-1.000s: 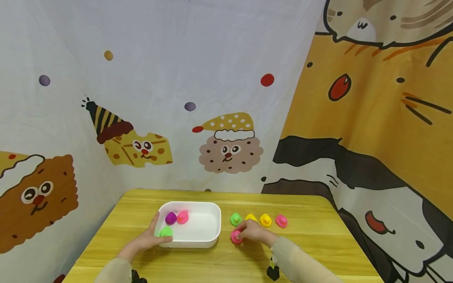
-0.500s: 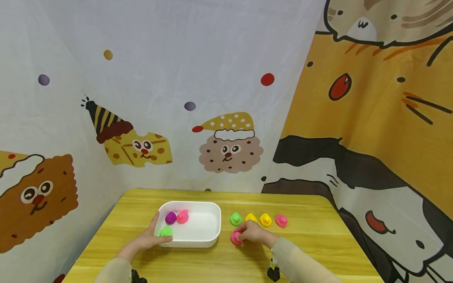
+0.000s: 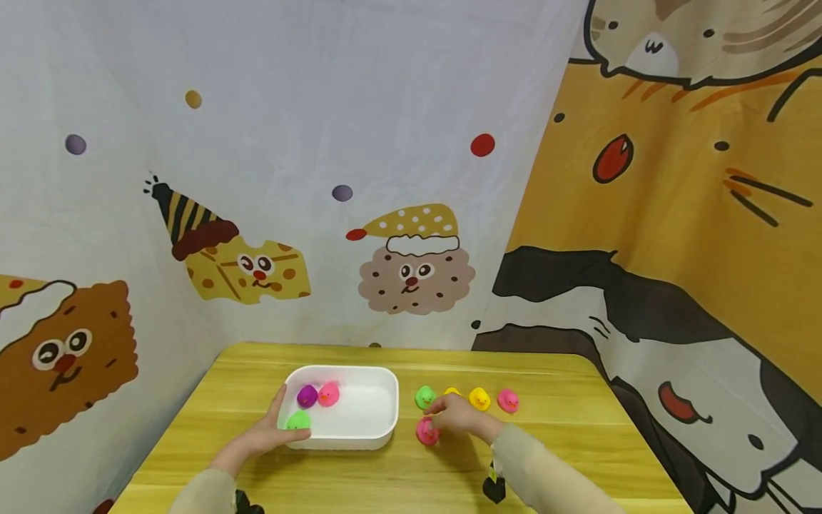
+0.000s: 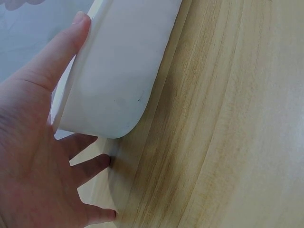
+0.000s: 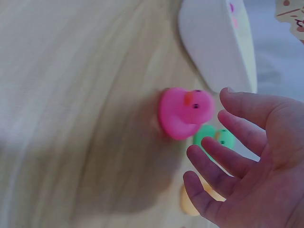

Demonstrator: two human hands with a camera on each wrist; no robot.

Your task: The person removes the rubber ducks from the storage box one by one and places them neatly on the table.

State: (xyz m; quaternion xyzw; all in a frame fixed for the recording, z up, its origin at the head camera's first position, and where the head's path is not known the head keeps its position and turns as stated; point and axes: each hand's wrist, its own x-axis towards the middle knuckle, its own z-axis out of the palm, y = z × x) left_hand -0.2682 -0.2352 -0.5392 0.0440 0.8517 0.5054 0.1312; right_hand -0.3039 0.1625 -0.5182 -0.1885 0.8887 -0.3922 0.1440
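Note:
A white tub [image 3: 375, 400] stands on the yellow wooden table [image 3: 565, 442] and holds purple [image 3: 307, 395], pink [image 3: 328, 393] and green [image 3: 297, 420] toy ducks. My left hand [image 3: 266, 434] rests against its near left corner. In the left wrist view the thumb [image 4: 71, 42] lies on the rim of the tub [image 4: 114, 71], and the fingers lie spread and straight below it. A pink duck [image 3: 426, 432] sits on the table right of the tub. My right hand [image 3: 454, 416] hovers just behind it. In the right wrist view the fingers [image 5: 237, 142] are relaxed and clear of the pink duck [image 5: 185, 113].
Behind my right hand stands a row of ducks: green [image 3: 424, 397], a yellow one [image 3: 452, 391] partly hidden, another yellow [image 3: 478, 397] and pink [image 3: 507, 400]. Cartoon-printed cloth [image 3: 385, 178] walls in the table at the back and on both sides.
My right hand has let go of the pink duck and drawn slightly back and up, leaving the duck on the table. The left hand stays on the tub.

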